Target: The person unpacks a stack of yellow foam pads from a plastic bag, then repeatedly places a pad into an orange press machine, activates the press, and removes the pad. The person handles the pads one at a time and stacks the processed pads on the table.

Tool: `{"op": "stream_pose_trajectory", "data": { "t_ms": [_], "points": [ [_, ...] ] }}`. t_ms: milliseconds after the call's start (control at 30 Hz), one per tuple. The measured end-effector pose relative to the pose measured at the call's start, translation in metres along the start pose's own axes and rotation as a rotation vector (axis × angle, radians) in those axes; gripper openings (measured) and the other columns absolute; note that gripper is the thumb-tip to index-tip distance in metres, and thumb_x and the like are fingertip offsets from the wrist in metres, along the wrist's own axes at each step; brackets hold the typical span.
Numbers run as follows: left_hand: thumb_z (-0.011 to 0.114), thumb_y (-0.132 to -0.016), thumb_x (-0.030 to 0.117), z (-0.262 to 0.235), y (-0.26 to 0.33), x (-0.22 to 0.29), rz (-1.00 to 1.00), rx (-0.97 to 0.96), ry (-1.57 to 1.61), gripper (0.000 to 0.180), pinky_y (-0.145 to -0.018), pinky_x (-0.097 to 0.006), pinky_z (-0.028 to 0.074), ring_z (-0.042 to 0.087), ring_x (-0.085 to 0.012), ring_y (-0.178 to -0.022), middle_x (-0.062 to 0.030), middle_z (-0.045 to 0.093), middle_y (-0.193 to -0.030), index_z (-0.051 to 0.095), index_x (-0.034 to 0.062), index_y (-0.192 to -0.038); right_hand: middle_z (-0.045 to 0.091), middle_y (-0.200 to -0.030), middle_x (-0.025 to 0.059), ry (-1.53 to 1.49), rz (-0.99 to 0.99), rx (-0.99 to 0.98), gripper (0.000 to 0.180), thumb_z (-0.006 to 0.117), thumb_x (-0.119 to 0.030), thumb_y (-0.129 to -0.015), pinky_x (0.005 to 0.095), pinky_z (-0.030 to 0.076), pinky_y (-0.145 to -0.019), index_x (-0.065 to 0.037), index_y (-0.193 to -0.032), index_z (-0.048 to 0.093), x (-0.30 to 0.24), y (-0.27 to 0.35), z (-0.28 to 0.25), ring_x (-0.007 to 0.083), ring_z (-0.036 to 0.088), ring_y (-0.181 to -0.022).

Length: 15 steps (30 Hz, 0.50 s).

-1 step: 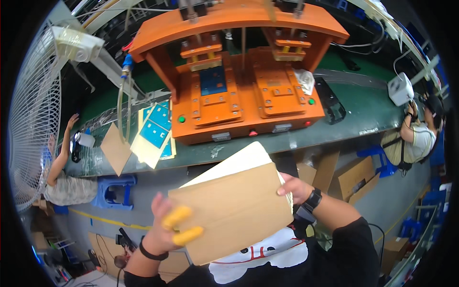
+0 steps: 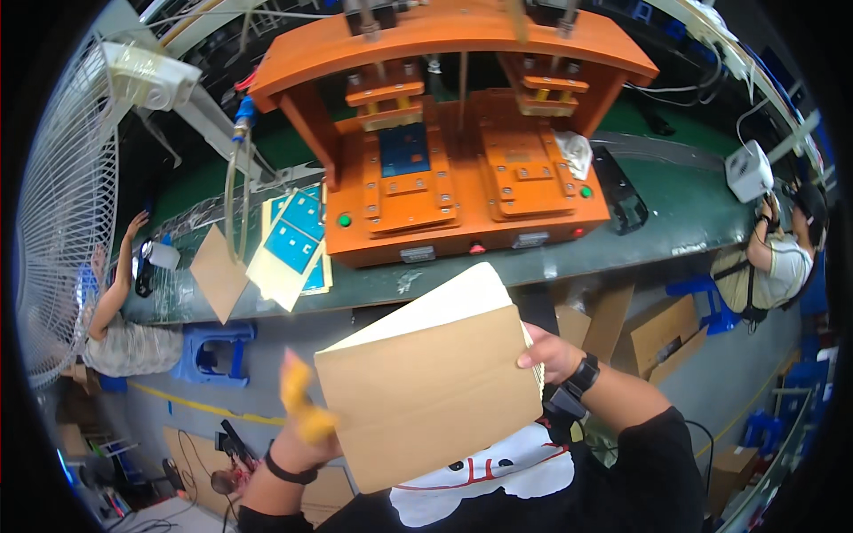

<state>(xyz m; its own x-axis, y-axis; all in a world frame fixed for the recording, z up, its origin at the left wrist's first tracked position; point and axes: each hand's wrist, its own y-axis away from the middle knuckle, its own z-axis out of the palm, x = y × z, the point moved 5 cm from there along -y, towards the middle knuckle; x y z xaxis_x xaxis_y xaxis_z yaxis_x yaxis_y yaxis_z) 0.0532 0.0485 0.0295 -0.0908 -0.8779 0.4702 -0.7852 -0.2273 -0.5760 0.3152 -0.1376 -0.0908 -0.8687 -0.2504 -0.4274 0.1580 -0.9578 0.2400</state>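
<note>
In front of my body, my right hand (image 2: 553,354) grips the right edge of a brown cardboard sheet (image 2: 431,395). A stack of cream paper sheets (image 2: 444,298) sits behind the cardboard in the same grip, fanned out above its top edge. The thumb lies on the cardboard's face. My left hand (image 2: 304,413), with yellow covers on some fingers, is beside the cardboard's left edge. Motion blurs its fingers, so whether they touch the edge is unclear. A black band is on each wrist.
An orange two-station press (image 2: 471,178) stands on the green bench (image 2: 675,231), with a blue sheet (image 2: 404,149) in its left station. Blue-and-cream sheets (image 2: 293,240) and a brown card (image 2: 219,275) lie left of it. A caged fan (image 2: 67,213) stands at left. People sit at both sides.
My left hand has swung up and left, away from the cardboard's face, and its fingers are blurred. The right hand keeps its grip. The view has shifted slightly.
</note>
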Motion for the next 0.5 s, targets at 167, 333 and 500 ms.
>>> {"op": "stream_pose_trajectory", "data": {
  "t_ms": [167,333,500],
  "points": [
    [0.064,-0.103,0.046,0.032,0.084,-0.055,-1.104,0.17,1.068,0.08,-0.117,-0.043,0.042,0.051,-0.0297,-0.143,-0.0199,0.049,-0.158,0.037,-0.0049,-0.159,0.046,-0.161,0.0147,0.117,-0.105,0.075,0.1,0.075,-0.005,-0.08,0.045,0.037,-0.123,-0.006,-0.167,0.025,0.007,-0.008,0.002,0.0277,0.046,-0.149],
    [0.064,-0.102,0.05,0.059,0.093,-0.05,-0.99,0.249,1.435,0.079,-0.11,-0.042,0.049,0.059,-0.0258,-0.134,-0.0158,0.057,-0.148,0.042,-0.0036,-0.155,0.048,-0.16,0.0142,0.233,-0.103,0.224,0.099,0.081,-0.011,-0.078,0.0444,0.036,-0.123,-0.003,-0.164,0.032,0.005,-0.005,0.011,0.0282,0.047,-0.149],
    [0.076,-0.097,0.037,0.071,0.095,-0.05,-1.119,0.181,1.39,0.076,-0.11,-0.04,0.05,0.06,-0.0252,-0.132,-0.0151,0.06,-0.145,0.043,-0.0013,-0.155,0.052,-0.157,0.0109,0.322,-0.008,0.227,0.09,0.081,-0.011,-0.086,0.0424,0.038,-0.121,-0.004,-0.162,0.034,0.004,0.007,0.0,0.024,0.049,-0.145]
  ]
}}
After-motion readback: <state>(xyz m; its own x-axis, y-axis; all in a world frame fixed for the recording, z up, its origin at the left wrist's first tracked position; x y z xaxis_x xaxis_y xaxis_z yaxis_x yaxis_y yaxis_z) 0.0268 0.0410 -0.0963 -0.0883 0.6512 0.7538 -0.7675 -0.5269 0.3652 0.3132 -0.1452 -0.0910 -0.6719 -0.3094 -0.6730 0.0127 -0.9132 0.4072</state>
